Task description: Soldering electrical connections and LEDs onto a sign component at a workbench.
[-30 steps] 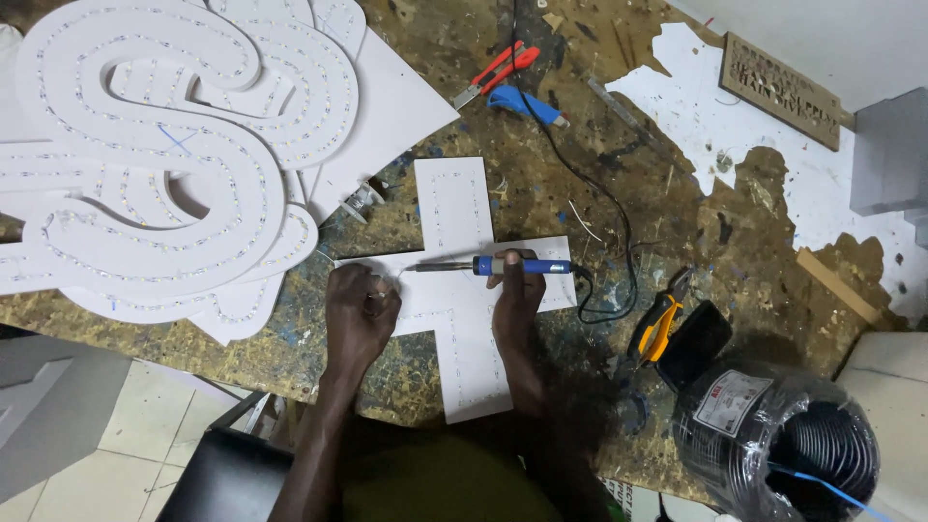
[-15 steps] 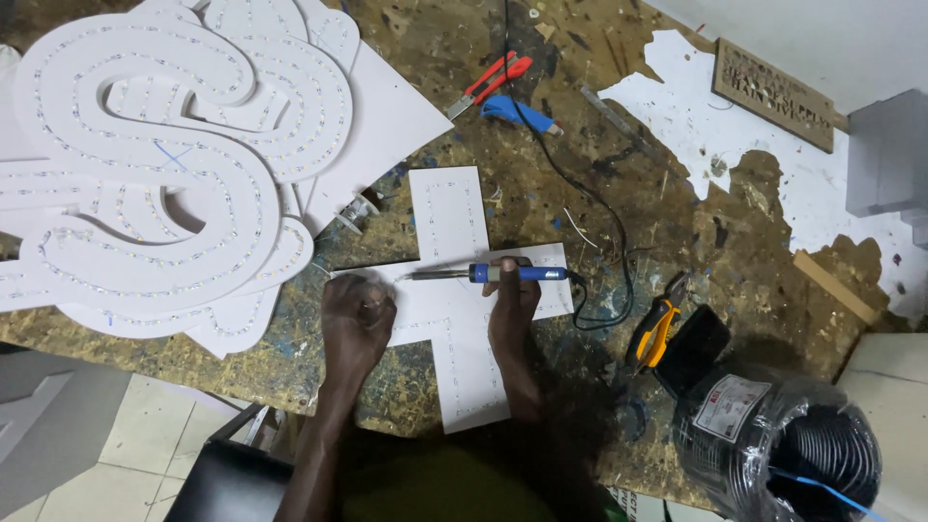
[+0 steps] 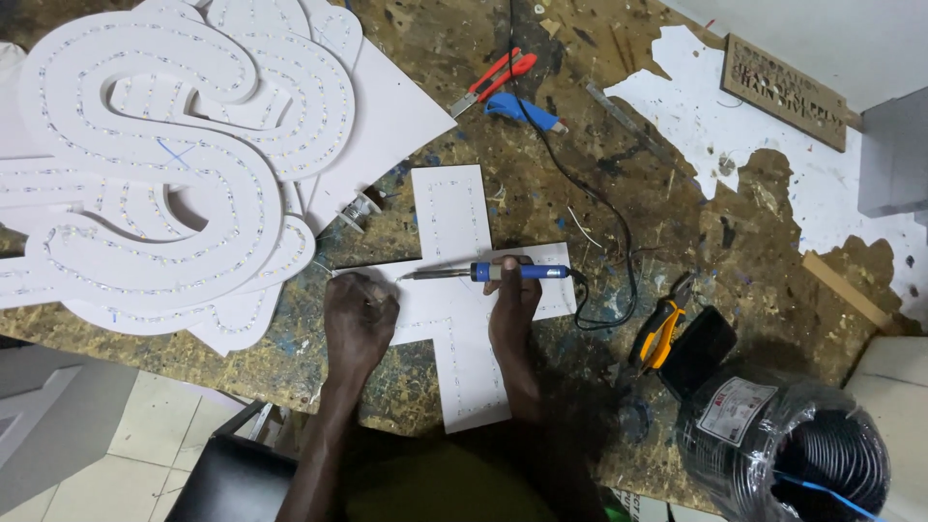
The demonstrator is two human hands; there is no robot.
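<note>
The right hand (image 3: pixel 512 304) grips a blue-handled soldering iron (image 3: pixel 483 273), held level with its tip pointing left over a white cross-shaped panel (image 3: pixel 454 319) lying flat on the paint-stained surface (image 3: pixel 580 145). The left hand (image 3: pixel 358 314) is curled shut, pressing on the panel's left arm just below the tip. The iron's black cord (image 3: pixel 599 213) loops away to the right. Big white letter shapes (image 3: pixel 145 164) are stacked at the left; orange pliers (image 3: pixel 659 333) lie near the right.
</note>
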